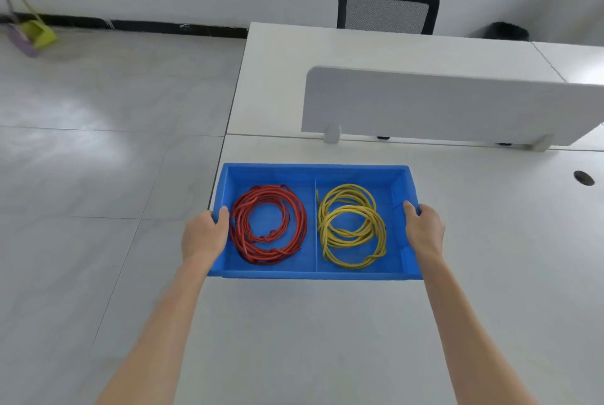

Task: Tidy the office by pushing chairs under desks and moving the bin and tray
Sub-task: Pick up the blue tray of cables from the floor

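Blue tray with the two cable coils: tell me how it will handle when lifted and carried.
The blue tray looks like rigid plastic, so it probably won't sag. The red coil and yellow coil seem light. They lie loose and may slide if it tilts, though the divider should keep them apart.

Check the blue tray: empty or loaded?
Loaded. The blue tray holds a red cable coil left of its divider, a yellow cable coil right.

An office — white desks [376, 54] set face to face with a low white divider panel [441, 103] between them, a black mesh-backed chair [387, 12] at the far side, a cable port [584, 178] — on pale tiled floor [98, 143].
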Available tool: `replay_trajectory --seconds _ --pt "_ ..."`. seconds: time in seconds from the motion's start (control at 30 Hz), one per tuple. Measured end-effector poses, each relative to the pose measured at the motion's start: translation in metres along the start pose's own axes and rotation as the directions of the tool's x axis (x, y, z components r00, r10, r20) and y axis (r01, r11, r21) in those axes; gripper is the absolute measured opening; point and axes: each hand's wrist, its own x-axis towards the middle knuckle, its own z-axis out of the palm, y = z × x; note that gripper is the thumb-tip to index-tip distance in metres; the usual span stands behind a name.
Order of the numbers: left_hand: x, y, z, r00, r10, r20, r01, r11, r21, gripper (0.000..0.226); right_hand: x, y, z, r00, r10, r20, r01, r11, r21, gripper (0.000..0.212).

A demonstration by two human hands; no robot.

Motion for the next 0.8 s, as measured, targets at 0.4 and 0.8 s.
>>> replay_trajectory --seconds 0.4,0.8 --pt "0.106 0.045 0.040 0.997 -0.075 0.010 0.074 0.996 0.043 0.047 0.122 -0.031 0.061 0.996 0.014 0.091 -0.010 0.999 -0.051 0.044" --pt "0.146 0.057 0.071 0.995 -0.052 0.080 0.041 0.990 0.138 0.048 0.165 -0.025 0.082 0.992 0.070 0.102 -0.062 0.995 -0.084 0.044"
